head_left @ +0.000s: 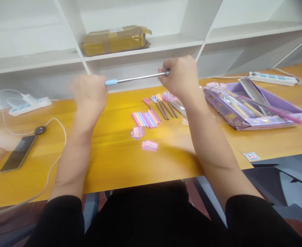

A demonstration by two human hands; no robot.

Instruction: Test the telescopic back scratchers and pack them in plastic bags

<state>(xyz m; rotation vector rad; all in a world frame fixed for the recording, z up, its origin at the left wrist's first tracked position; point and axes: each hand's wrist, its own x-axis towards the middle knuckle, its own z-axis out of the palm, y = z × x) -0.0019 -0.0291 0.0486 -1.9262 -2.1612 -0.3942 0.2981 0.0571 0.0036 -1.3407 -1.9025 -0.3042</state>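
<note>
Raised above the desk, a telescopic back scratcher [140,77] stretches between my two fists, its thin metal rod drawn out. My left hand [91,92], blurred, is closed around its light blue handle. The other end, where a bit of blue shows, is gripped by my right hand [181,77]; the fingers cover most of the head. Below lie several small claw-headed back scratchers [162,107] in pink, blue and orange. Just in front of them is a row of pastel handle sleeves [145,119]. Nearer me are a small stack of printed cards [137,132] and pink cards [149,146].
A purple display box [290,109] with wrapped back scratchers stands at right. A taped cardboard box [114,40] sits on the shelf. Power strips [274,79] lie at both sides. A phone [19,153] and white cable [63,132] are at left, beside a blurred skin-toned shape.
</note>
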